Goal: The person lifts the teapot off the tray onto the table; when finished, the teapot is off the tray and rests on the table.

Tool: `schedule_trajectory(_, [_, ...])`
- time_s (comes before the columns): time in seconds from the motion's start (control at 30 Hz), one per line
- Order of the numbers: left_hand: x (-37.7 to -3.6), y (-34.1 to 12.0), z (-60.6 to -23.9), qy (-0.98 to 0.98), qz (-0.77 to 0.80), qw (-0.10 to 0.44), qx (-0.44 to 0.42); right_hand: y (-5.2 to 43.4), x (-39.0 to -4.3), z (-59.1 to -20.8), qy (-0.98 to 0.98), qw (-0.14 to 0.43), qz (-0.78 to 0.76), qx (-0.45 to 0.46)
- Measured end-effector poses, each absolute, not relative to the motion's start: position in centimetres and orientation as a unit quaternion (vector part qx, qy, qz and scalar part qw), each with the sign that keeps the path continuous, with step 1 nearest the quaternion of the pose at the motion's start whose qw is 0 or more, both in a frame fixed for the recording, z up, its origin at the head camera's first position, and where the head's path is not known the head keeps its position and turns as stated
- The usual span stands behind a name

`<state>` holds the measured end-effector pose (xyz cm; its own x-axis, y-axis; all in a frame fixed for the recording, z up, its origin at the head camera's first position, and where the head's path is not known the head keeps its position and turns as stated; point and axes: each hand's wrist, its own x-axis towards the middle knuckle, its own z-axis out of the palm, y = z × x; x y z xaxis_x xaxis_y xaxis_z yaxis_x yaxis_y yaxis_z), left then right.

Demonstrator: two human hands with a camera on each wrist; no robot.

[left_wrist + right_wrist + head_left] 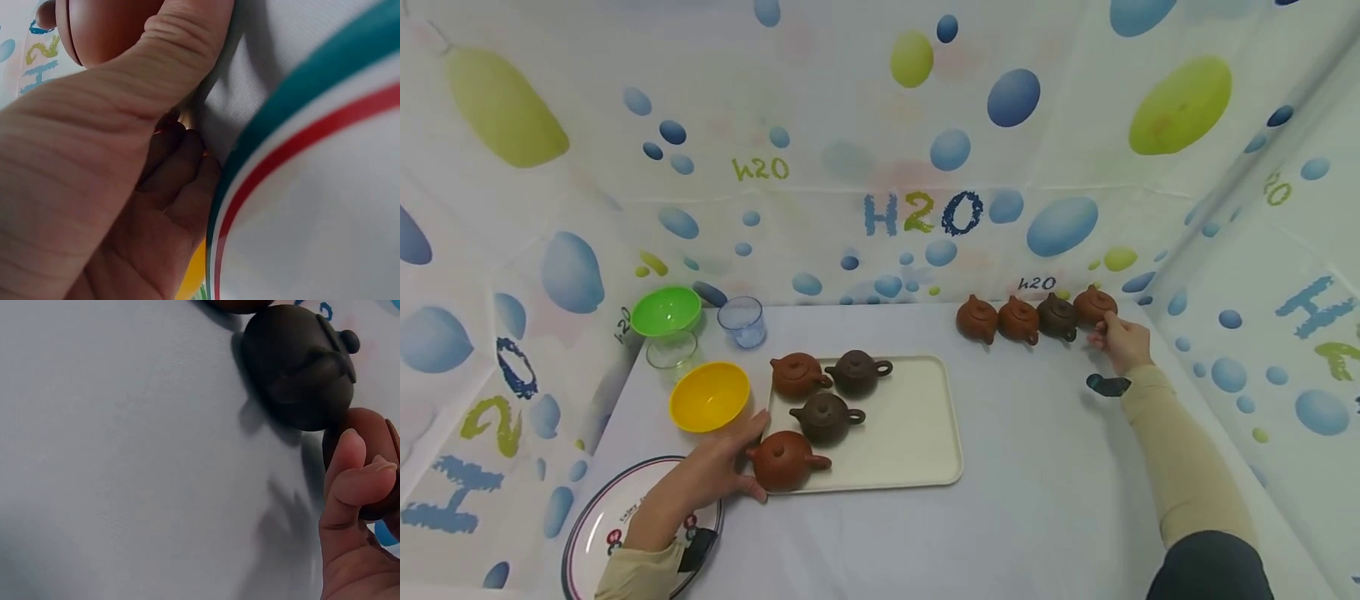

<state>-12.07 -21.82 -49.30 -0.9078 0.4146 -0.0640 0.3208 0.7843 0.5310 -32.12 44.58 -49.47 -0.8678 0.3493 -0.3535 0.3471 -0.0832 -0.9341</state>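
At the back right, my right hand [1122, 342] pinches the handle side of a reddish-brown teapot [1093, 306], the rightmost in a row. Beside it stand a dark brown teapot [1057, 317] and two reddish teapots, [1018, 320] being the nearer of these. In the right wrist view, thumb and fingers meet in front of the reddish pot [369, 425]. My left hand [727, 460] spreads along the left edge of a cream tray [910, 433], thumb by the front corner, against a red-brown teapot [782, 461]. The tray also bears two dark teapots and another reddish teapot [797, 375].
Left of the tray are a yellow bowl [710, 397], a green bowl [666, 311], a clear glass [673, 354] and a bluish glass [742, 322]. A rimmed white plate [598, 525] lies under my left forearm. Patterned cloth walls [820, 217] border the white table [1022, 467].
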Motion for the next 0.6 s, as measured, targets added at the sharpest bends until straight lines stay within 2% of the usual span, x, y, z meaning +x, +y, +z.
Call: schedule_trajectory(0.6, [-11.95, -21.81, -49.45, 0.944, 0.255, 0.090, 0.192, 44.59, -32.02, -49.09, -0.630, -0.067, 0.700, -0.329])
